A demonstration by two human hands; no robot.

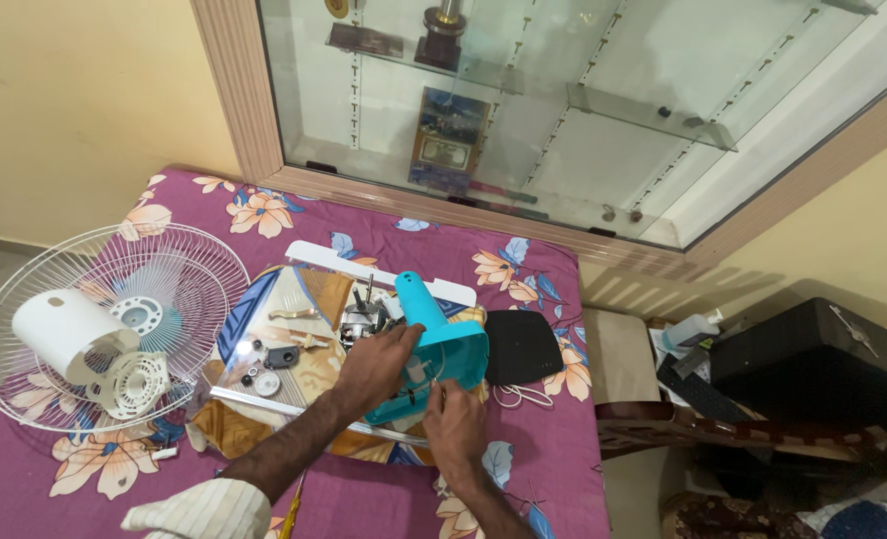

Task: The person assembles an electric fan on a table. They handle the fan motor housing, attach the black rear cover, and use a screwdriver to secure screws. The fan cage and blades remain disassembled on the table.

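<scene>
Teal fan housing point(443, 349) clasped by left hand point(379, 364); right hand point(453, 419) pinched closed at its edge, held item not discernible. Small loose parts point(264, 379) nearby judged easily knocked away.

A smooth, slightly glossy turquoise plastic fan housing point(442, 344) sits under two bare hands. Beside it, the small motor point(364, 317) shows dull grey metal. The fan guard point(114, 309) is thin white-coated wire, and the white motor cover point(69, 334) looks like matt plastic. All lie on a soft purple floral cloth point(553, 439), matt in finish. Behind stands a glossy glass cabinet point(583, 110) in a ribbed wood-look frame.
</scene>
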